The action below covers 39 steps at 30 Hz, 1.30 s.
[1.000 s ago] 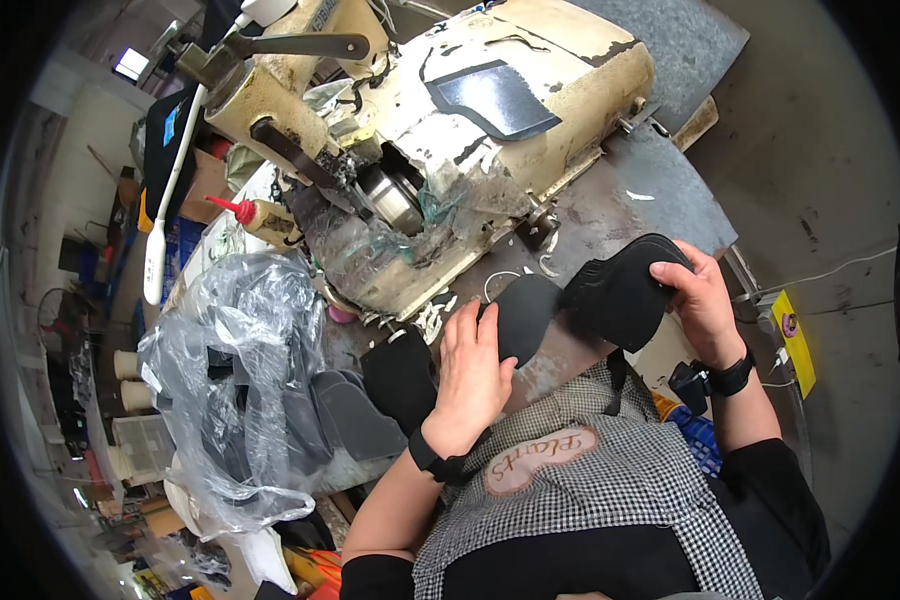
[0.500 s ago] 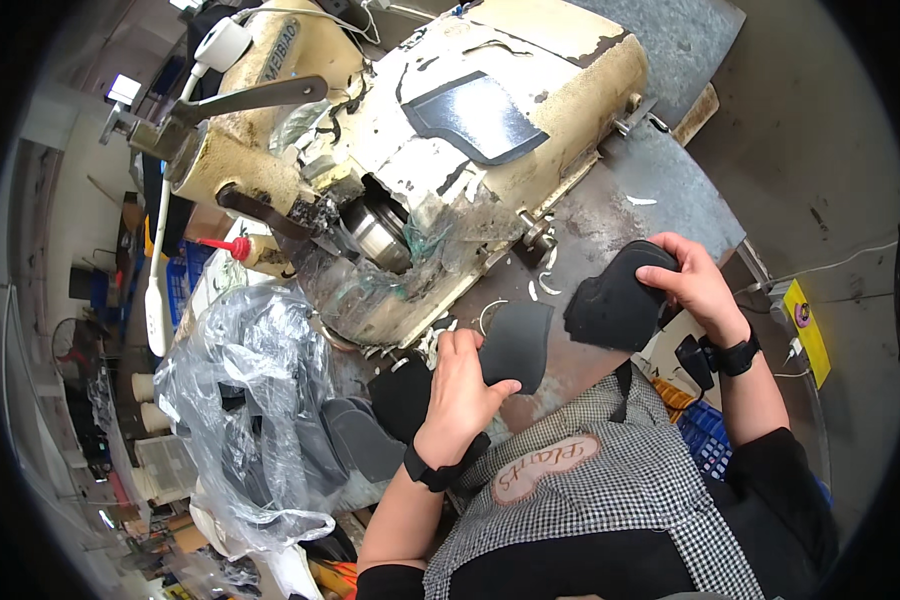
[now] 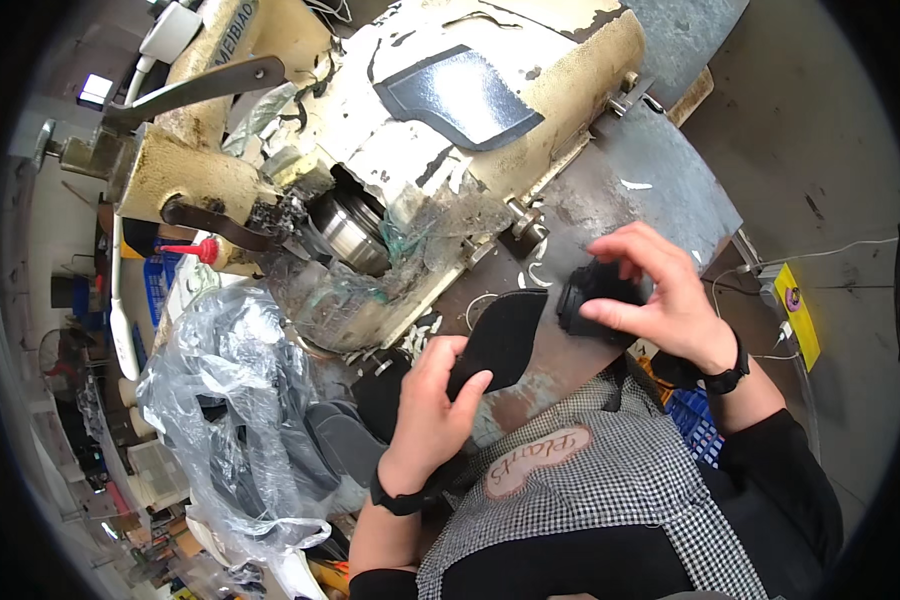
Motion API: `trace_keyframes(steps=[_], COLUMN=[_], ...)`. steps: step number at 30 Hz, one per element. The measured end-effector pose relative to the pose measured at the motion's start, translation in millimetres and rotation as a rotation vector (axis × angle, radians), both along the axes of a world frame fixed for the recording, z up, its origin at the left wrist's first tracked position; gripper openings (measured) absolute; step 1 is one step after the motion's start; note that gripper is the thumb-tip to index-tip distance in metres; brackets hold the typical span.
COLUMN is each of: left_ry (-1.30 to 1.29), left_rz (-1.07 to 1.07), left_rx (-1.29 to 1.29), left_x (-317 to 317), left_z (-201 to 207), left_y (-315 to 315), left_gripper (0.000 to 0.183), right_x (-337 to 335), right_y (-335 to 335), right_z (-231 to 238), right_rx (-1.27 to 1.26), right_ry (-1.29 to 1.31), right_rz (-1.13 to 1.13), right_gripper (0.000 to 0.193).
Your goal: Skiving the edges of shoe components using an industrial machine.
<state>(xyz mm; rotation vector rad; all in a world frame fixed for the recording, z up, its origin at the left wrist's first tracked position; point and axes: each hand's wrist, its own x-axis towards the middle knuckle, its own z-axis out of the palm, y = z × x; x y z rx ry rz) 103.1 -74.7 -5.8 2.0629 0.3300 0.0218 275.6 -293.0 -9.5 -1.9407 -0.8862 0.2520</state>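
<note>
Between the thumb and fingers of my left hand [image 3: 435, 395] is a thin black curved cut piece [image 3: 505, 335], its matt face up and its pointed end toward the right. My right hand [image 3: 665, 290] curls round a small stack of black pieces [image 3: 580, 295] low over the metal table, thumb across it and fingers at its far side. The stack is slightly blurred and its layered edge shows. More black pieces [image 3: 380, 400] lie beside my left wrist, partly hidden by the hand.
A cream machine [image 3: 560, 90] with a metal roller [image 3: 350, 230] stands ahead; a shiny dark template [image 3: 465, 95] lies on it. Clear plastic bag [image 3: 220, 390] with grey pieces sits at left, near a red-tipped bottle [image 3: 205, 250]. White scraps and a knob [image 3: 525, 222] are near my hands.
The piece in my left hand has turned from its smooth grey face to its black face. My right hand has shifted its hold on the stack and moved left. The view has shifted slightly.
</note>
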Motion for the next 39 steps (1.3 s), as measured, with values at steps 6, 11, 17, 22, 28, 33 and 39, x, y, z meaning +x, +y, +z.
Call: trace_keyframes(steps=[6, 11, 17, 22, 28, 33, 39], left_ry=[-0.147, -0.292, -0.352, -0.322, -0.397, -0.329, -0.228], left_rz=[-0.103, 0.187, 0.198, 0.153, 0.076, 0.133, 0.147], left_rx=[-0.087, -1.046, -1.164, -1.21, -1.249, -1.166, -0.947], left_x=[-5, -6, 0, -1, -2, -3, -12], left_z=[9, 6, 11, 6, 2, 3, -6], left_y=[6, -1, -6, -15, -10, -9, -12], left_gripper=[0.034, 0.079, 0.094, 0.11, 0.11, 0.104, 0.088], right_x=[-23, -37, -54, -60, -60, -59, -50], right_y=[33, 53, 63, 82, 84, 84, 50], right_z=[8, 11, 2, 5, 4, 6, 10], right_rx=[0.167, 0.521, 0.618, 0.748, 0.688, 0.66, 0.481], right_ry=[0.514, -0.566, -0.815, -0.815, -0.827, -0.839, -0.354], right_rz=[0.391, 0.402, 0.377, 0.342, 0.4, 0.387, 0.321], right_gripper=[0.031, 0.034, 0.029, 0.026, 0.022, 0.025, 0.024])
